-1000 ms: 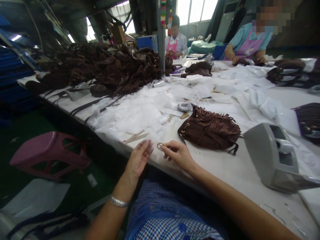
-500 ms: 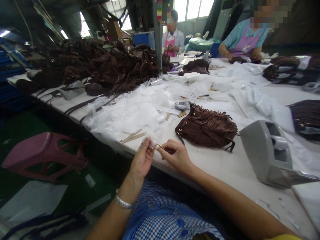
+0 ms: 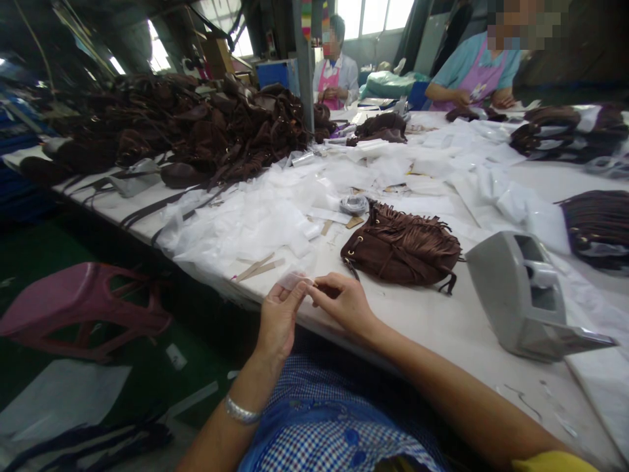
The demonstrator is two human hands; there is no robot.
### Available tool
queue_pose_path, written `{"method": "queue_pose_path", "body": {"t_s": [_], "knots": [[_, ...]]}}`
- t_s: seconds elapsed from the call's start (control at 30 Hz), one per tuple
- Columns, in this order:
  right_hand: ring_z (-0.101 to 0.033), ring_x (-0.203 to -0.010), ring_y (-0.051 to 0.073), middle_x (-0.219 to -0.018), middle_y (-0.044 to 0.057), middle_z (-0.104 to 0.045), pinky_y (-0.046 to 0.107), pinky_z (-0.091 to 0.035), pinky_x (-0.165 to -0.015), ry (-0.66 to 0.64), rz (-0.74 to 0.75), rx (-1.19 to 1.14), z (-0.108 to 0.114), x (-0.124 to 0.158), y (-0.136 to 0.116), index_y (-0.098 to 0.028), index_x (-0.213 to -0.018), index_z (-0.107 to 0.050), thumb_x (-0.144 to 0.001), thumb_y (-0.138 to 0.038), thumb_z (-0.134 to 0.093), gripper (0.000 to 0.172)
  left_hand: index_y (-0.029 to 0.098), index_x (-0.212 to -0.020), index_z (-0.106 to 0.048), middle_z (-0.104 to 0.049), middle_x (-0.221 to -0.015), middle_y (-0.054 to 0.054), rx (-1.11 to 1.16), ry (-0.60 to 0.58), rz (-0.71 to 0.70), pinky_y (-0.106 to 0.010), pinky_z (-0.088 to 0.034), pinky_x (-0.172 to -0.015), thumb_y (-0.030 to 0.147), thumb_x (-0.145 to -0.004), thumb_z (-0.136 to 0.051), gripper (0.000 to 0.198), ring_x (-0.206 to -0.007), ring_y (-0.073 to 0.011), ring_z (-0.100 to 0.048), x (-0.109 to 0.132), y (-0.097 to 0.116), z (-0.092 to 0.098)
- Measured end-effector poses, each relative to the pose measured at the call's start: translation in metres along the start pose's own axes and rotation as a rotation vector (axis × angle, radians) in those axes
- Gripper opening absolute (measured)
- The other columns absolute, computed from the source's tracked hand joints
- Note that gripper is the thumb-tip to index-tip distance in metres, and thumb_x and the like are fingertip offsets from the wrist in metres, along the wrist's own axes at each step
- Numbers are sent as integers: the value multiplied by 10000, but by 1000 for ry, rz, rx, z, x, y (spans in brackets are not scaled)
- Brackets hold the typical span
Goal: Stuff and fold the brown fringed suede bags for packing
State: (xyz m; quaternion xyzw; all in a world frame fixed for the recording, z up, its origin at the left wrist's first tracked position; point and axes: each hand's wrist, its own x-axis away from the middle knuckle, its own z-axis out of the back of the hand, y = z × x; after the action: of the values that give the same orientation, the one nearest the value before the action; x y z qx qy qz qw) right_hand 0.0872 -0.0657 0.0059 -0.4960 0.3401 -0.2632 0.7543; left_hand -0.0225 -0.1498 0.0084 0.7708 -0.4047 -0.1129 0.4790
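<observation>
The fringed brown bag (image 3: 400,248) lay on its side on the white table (image 3: 442,321), and both hands were at work to its left, near the table's front edge. The left hand (image 3: 278,321), farther from the bag, had its thumb and fingers clamped on a small, thin white sheet (image 3: 291,280), which stuck up past the fingertips. The right hand (image 3: 348,303), between that sheet and the bag, had its thumb and forefinger brought close together at the sheet's near edge, up against the left fingertips; whether they pinched anything could not be told, since the meeting point was hidden and too small. A silvery bracelet (image 3: 240,411) circled the left wrist. A couple of tan strips (image 3: 260,269) lay farther left of the bag, beyond the hands, and a loose spread of white wrapping sheets (image 3: 246,223) covered the table behind them. Just beyond the bag's left end sat a grey coil (image 3: 354,205). A grey tape dispenser (image 3: 506,301) stood just right of the bag. Well beyond the bag to the left rose a heap of dark brown bags (image 3: 211,131), and two co-workers in pink aprons (image 3: 479,85) were across the table.
</observation>
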Motion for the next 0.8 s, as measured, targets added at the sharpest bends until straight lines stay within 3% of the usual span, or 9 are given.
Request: {"method": "queue_pose_path", "body": {"t_s": [0.13, 0.23, 0.33, 0.47, 0.6, 0.73, 0.8], "knots": [[-698, -851, 183, -978, 65, -747, 294, -543, -779, -151, -4, -53, 5, -2, 2, -174, -1228, -624, -825, -341, -717, 446, 131, -952, -726, -767, -908, -46, -22, 72, -50, -240, -546, -835, 159, -636, -863, 346, -835, -140, -718, -4, 7, 4], [-712, -875, 200, -981, 63, -760, 331, -537, -835, -236, -4, 78, 12, -5, 2, -195, -1264, -601, -822, -286, -712, 464, 138, -940, -723, -767, -904, -39, 11, 115, -68, -238, -549, -832, 140, -626, -866, 345, -816, -131, -719, -6, 11, 8], [-721, -892, 210, -982, 61, -768, 339, -527, -847, -267, 3, 156, 15, -6, 1, -214, -1314, -578, -851, -226, -665, 471, 144, -975, -717, -765, -934, -43, 15, 84, -52, -244, -547, -855, 148, -641, -862, 364, -845, -134, -720, -6, 11, 11], [-714, -765, 172, -876, 32, -767, 304, -532, -789, -332, 24, 73, 15, -5, -1, -203, -1429, -464, -871, -206, -633, 583, 157, -1034, -713, -762, -987, -51, -6, 2, 5, -248, -548, -860, 182, -659, -863, 405, -909, -149, -714, -1, 5, 12], [-669, -600, 133, -800, 9, -753, 262, -529, -697, -347, 5, 10, 15, -5, -1, -192, -1440, -448, -873, -223, -644, 601, 147, -989, -730, -758, -1024, -70, -53, -56, 21, -252, -539, -884, 188, -665, -859, 351, -971, -168, -701, 2, 1, 12], [-715, -843, 198, -972, 54, -764, 312, -523, -803, -350, 63, 142, 19, -8, -1, -230, -1482, -390, -849, -295, -704, 710, 144, -960, -735, -761, -980, -58, -67, -7, -20, -240, -537, -869, 183, -645, -870, 345, -918, -154, -706, -2, 5, 14], [-708, -946, 233, -1062, 80, -754, 345, -514, -839, -336, 84, 270, 22, -9, 0, -244, -1481, -397, -861, -288, -689, 687, 146, -951, -732, -757, -966, -41, -38, 32, -68, -221, -534, -866, 180, -658, -862, 323, -903, -135, -703, -6, 8, 15]]}}
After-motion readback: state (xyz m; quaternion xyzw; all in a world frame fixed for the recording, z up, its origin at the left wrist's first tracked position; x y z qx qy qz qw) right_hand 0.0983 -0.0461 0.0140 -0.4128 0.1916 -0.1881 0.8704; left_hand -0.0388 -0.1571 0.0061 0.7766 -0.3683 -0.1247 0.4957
